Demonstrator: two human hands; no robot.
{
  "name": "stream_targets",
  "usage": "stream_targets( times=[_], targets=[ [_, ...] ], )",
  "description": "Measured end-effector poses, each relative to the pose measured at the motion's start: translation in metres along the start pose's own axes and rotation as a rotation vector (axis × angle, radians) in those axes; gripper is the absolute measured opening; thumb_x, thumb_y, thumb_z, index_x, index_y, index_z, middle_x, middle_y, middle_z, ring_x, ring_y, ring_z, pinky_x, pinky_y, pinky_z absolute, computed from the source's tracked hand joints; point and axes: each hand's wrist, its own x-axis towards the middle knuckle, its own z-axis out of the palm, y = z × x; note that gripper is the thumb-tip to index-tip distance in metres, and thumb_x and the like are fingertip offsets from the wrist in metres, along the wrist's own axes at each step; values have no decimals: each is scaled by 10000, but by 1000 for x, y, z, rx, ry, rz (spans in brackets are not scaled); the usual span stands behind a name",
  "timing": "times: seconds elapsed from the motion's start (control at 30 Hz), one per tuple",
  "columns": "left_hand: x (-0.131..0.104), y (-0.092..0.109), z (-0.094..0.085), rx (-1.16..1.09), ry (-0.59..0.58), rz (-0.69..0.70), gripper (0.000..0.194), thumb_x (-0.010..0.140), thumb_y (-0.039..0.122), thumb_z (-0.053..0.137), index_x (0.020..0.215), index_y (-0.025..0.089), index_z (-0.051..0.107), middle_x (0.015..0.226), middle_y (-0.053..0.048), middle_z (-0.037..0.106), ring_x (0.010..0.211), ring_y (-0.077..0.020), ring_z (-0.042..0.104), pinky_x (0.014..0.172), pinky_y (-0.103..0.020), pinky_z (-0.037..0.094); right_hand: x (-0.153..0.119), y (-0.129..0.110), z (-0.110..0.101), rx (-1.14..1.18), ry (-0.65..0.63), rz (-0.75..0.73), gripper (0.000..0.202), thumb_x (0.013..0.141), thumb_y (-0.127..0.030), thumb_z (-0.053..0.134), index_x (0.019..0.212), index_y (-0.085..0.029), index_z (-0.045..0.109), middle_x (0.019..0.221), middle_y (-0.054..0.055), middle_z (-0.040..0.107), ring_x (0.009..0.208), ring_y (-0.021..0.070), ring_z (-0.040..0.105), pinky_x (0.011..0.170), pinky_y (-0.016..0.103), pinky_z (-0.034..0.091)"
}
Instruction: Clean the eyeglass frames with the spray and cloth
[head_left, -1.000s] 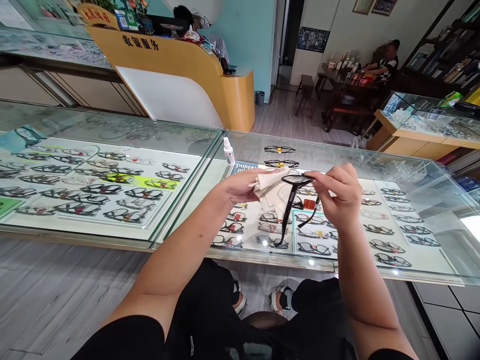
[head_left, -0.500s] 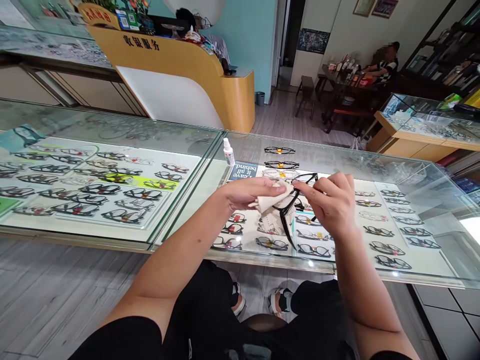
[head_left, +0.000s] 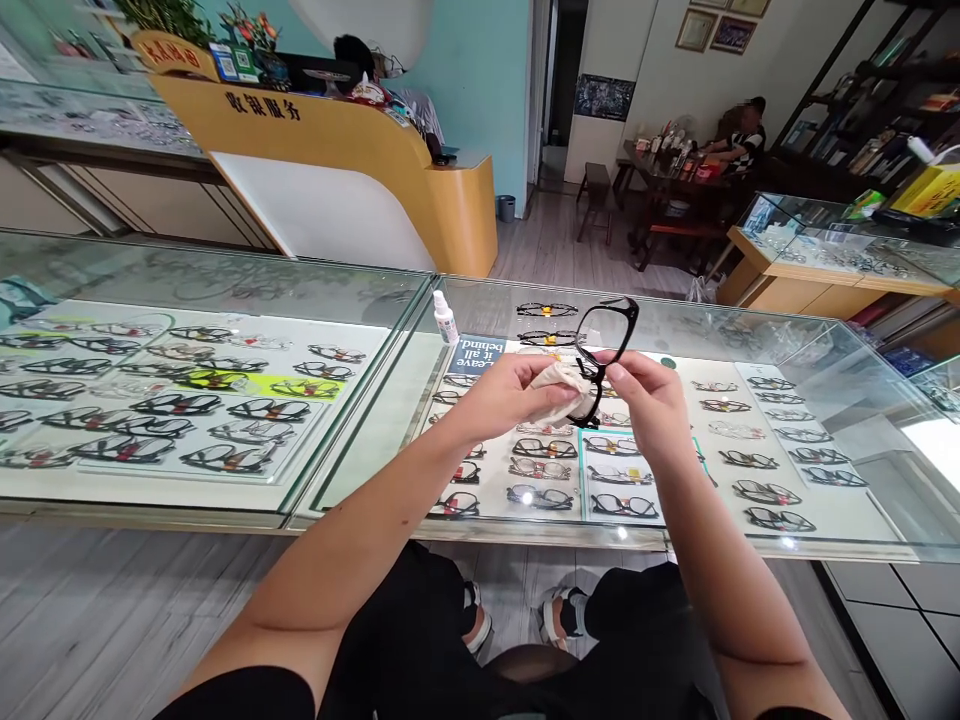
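From here I judge this as wiping, left hand (head_left: 504, 396) pinching a cream cloth (head_left: 556, 378) against black-rimmed eyeglasses (head_left: 628, 332), right hand (head_left: 654, 400) gripping them, the next stroke wanting light pressure.

The left arm (head_left: 390, 500) and the right arm (head_left: 709, 540) reach forward, slightly bent. The left hand (head_left: 508, 397), turned inward, is closed in a pinch; the right hand (head_left: 654, 395), near it, is pinching too.
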Motion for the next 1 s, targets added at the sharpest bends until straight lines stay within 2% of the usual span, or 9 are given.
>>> stream_targets(
  times=[0.1,0.27,0.4,0.5,0.67,0.83,1.0],
  targets=[
    [3,-4,0,25,12,-20,335,857,485,839,848,169,729,677,14,559,577,-98,426,554,-258,282,8,7,-1,168,-63,133,337,798,-607,908,871,-280,870,828,24,748,849,227,640,847,390,524],
    [6,-7,-2,11,8,-14,357,871,507,828,961,170,753,687,23,552,576,-94,408,548,-255,257,11,15,2,282,-133,234,339,744,-572,960,783,-257,841,896,42,803,865,216,663,886,394,548],
    [8,-6,-1,-26,-125,-35,506,880,623,808,733,178,616,619,18,512,562,-102,417,551,-269,295,11,17,8,347,-110,267,400,684,-599,987,814,-245,855,856,37,778,824,202,660,817,371,547],
    [8,-6,1,-73,-162,-47,568,869,675,808,701,191,563,595,34,461,547,-97,388,538,-273,306,11,17,10,350,-79,244,391,700,-594,986,771,-238,839,804,17,731,762,163,622,760,326,527],
    [9,-12,6,-179,-129,-99,579,832,718,831,822,177,625,624,54,475,543,-85,377,525,-255,299,11,22,11,317,-65,208,408,720,-607,971,730,-233,809,758,7,678,709,143,568,695,298,482],
    [11,-22,17,-237,-35,-71,642,827,757,813,711,192,529,576,87,363,519,-70,294,518,-254,246,10,26,12,325,-35,181,387,729,-592,968,756,-241,808,873,25,763,736,152,585,705,303,491],
    [13,-24,27,-337,29,-78,634,751,726,893,749,180,570,595,90,378,530,-64,279,519,-257,205,10,27,13,365,-12,171,351,737,-576,973,816,-257,847,898,20,783,715,137,587,709,299,503]
  ],
)
